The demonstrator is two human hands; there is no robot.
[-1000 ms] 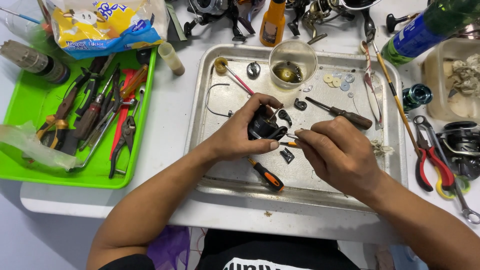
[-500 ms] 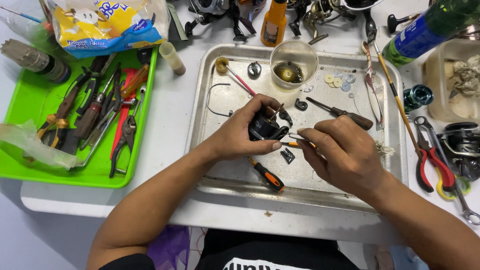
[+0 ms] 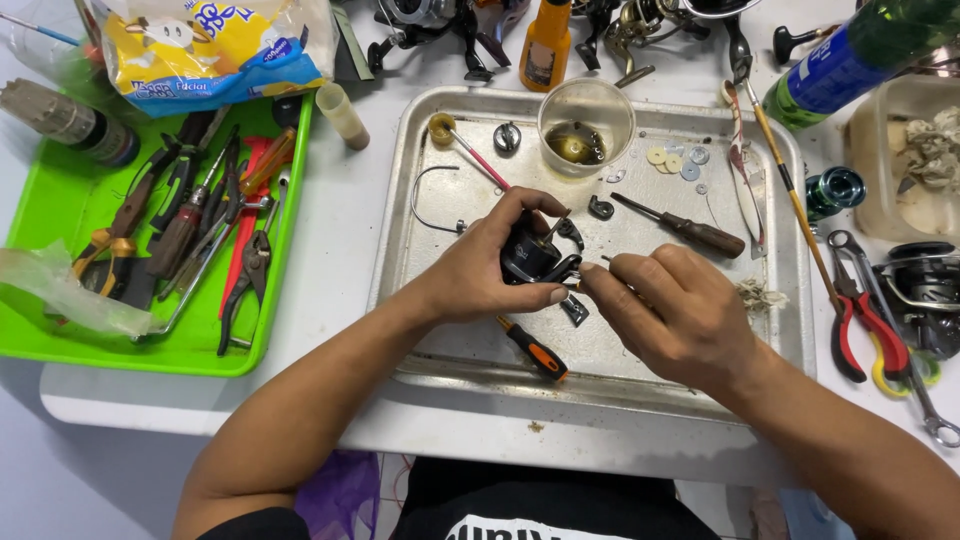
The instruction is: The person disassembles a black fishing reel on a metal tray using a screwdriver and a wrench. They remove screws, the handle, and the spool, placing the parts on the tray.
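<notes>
Black fishing reel body gripped over the middle of the metal tray, fingers of the left hand curled round it from the left, thumb pressed along its lower edge. Right hand just beside it on the right, fingertips pinched together on something too small to make out, touching the reel's side. Both forearms angled in from below. Reel's near face hidden by fingers; orange-and-black screwdriver partly covered under the left hand.
</notes>
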